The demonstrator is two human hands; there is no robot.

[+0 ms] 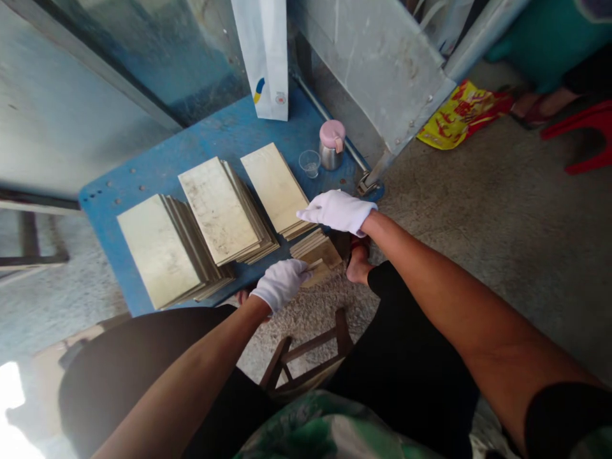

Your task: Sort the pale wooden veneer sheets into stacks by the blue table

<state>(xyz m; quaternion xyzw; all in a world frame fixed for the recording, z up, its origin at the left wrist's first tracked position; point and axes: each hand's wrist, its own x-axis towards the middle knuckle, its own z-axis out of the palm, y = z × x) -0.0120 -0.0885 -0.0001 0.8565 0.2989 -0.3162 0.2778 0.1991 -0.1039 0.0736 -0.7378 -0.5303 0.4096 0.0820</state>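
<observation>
Both my hands wear white gloves. My left hand [282, 282] is closed on the near edge of a small stack of thin beige boards [319, 250] at the front edge of a blue platform [217, 137]. My right hand [337, 211] rests palm down, fingers curled, on the near end of the rightmost board stack [275, 185]. Two more fanned stacks of the same boards lie to the left, a middle stack [220, 210] and a left stack [160, 250].
A pink-lidded metal flask [331, 145] and a clear plastic cup [310, 163] stand behind the boards. A white paper bag [264, 57] leans at the back. A wooden stool [306, 357] is between my legs. A yellow-red wrapper [461, 115] and red plastic chair [586, 137] lie right.
</observation>
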